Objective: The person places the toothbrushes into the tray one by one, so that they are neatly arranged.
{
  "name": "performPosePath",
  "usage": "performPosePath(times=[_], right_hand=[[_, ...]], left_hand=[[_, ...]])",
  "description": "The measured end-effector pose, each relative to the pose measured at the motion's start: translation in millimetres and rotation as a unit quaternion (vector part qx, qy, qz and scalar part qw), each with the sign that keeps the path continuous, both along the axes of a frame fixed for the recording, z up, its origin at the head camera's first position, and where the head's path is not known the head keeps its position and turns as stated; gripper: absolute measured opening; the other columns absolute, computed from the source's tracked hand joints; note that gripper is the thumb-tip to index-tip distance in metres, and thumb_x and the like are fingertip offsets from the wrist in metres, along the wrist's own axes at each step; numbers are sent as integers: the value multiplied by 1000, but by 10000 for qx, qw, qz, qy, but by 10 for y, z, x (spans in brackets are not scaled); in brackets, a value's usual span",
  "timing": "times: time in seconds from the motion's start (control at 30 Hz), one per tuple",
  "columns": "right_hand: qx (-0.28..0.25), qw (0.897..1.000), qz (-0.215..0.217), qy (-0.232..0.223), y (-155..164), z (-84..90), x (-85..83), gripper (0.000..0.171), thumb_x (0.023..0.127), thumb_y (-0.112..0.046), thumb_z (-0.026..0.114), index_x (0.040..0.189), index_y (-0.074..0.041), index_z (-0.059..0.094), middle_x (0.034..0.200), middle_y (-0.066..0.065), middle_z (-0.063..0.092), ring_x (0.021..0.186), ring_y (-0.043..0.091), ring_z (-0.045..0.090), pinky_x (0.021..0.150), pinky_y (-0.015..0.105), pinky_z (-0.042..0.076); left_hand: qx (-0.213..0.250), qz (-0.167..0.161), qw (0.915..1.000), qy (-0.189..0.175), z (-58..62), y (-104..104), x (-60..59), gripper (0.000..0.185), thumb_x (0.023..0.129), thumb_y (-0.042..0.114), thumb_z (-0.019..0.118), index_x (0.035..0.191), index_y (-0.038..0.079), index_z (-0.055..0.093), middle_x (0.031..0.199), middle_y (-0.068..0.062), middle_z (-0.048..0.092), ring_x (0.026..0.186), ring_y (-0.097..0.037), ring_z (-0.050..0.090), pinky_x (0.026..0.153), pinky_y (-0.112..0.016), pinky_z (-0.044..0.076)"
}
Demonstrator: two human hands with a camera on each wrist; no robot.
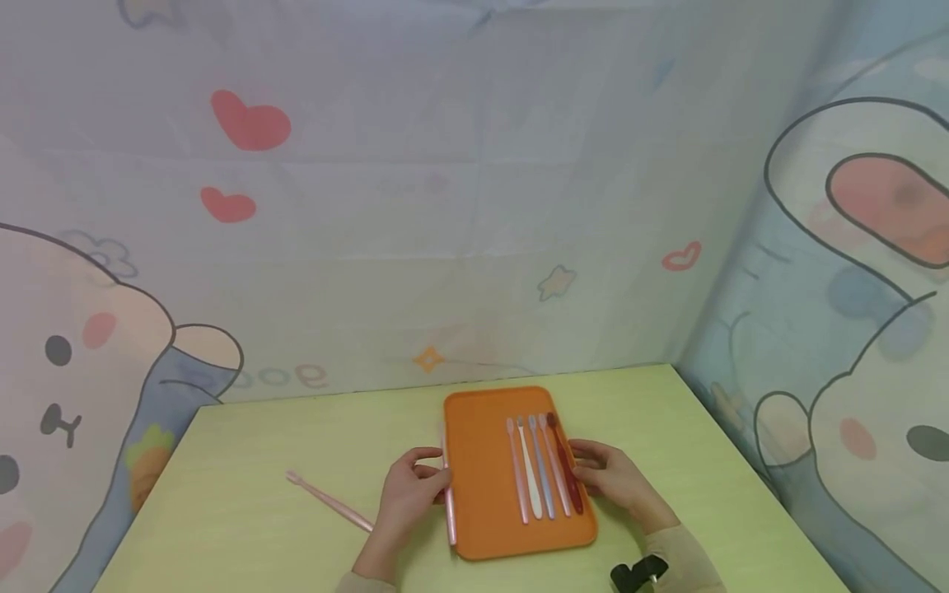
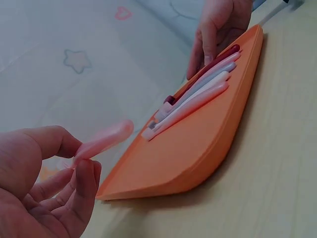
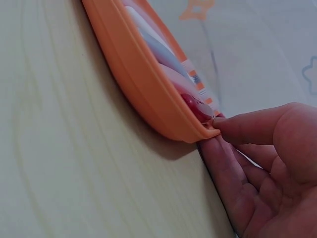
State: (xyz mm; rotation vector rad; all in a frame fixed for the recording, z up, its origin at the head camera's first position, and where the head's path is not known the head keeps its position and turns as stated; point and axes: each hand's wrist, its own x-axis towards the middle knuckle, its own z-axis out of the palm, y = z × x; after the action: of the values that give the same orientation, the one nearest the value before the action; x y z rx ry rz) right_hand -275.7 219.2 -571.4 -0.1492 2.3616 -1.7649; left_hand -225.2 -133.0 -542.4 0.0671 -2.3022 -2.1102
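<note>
An orange tray (image 1: 478, 461) lies on the table with several toothbrushes side by side in its right half: pink, white (image 1: 530, 478), bluish (image 1: 542, 469), pink, and a dark red one (image 1: 567, 471) along the right rim. At the tray's left edge my left hand (image 1: 408, 490) pinches a pink toothbrush (image 2: 106, 140) between thumb and fingers, its handle pointing toward me. On the opposite side, my right hand (image 1: 614, 478) grips the tray's rim, thumb at the top edge by the dark red toothbrush and fingers lower down outside, as the right wrist view shows.
Another pink toothbrush (image 1: 329, 501) lies slantwise on the pale yellow table (image 1: 245, 461), left of my left hand and partly hidden by that arm. A cartoon-printed cloth (image 1: 474, 206) hangs behind the table's far edge and along the sides. A black device (image 1: 639, 572) is by the right wrist.
</note>
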Motion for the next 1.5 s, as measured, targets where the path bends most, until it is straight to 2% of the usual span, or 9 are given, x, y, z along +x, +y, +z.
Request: performPosePath(times=[0.1,0.33,0.63,0.87,1.03,1.1,1.33,1.5], right_hand=[[14,10000,-42,-2,4,2,7,54,101,-3,68,151,7,53,147,28,59,123,32,65,80,33,61],[77,9998,-164,-6,20,6,13,53,100,-3,70,151,5,55,146,26,60,123,32,65,79,34,61],[54,9995,-296,33,55,19,-30,53,99,-1,70,150,5,57,145,25,61,124,33,65,81,36,61],[138,9996,-197,157,102,44,-13,54,100,-4,70,151,6,54,146,28,60,123,33,66,79,34,61],[51,9999,-111,65,117,21,43,55,100,-3,70,151,9,52,146,30,59,120,31,67,78,33,62],[-20,9999,-127,17,105,8,46,55,100,-3,71,151,7,53,146,29,60,118,29,67,77,34,61],[-19,9998,-38,171,34,-24,-8,55,99,-3,70,150,7,54,144,29,61,120,31,67,78,33,61],[83,9999,-46,131,19,-50,-9,54,99,-3,71,149,7,56,140,28,64,119,32,68,78,35,62]], left_hand=[[-96,-132,9999,53,28,117,7,49,89,2,73,136,-8,62,88,-12,74,68,-17,66,65,-36,62],[-257,-209,9994,129,76,335,-12,47,88,4,76,132,-5,65,81,-6,69,64,-15,62,58,-29,55],[-432,-223,9985,254,43,517,-103,46,88,3,73,133,-5,64,84,-7,72,63,-17,65,57,-35,61],[-539,-241,9976,370,26,604,-136,44,88,3,75,130,-4,66,82,-6,70,59,-18,65,55,-33,59],[-647,-277,9973,190,-17,649,-140,42,90,2,76,130,-5,65,86,-7,67,61,-16,64,55,-34,61],[-783,-243,9965,181,-38,666,-157,42,90,2,76,130,-5,66,85,-7,66,61,-15,64,55,-33,61],[-1436,-37,9885,482,-105,729,-280,40,88,-1,74,126,-8,66,78,-4,65,56,-14,62,51,-28,55],[-1756,31,9833,475,-155,811,-342,41,85,-2,72,125,-9,66,81,-5,66,61,-15,62,53,-29,54]])
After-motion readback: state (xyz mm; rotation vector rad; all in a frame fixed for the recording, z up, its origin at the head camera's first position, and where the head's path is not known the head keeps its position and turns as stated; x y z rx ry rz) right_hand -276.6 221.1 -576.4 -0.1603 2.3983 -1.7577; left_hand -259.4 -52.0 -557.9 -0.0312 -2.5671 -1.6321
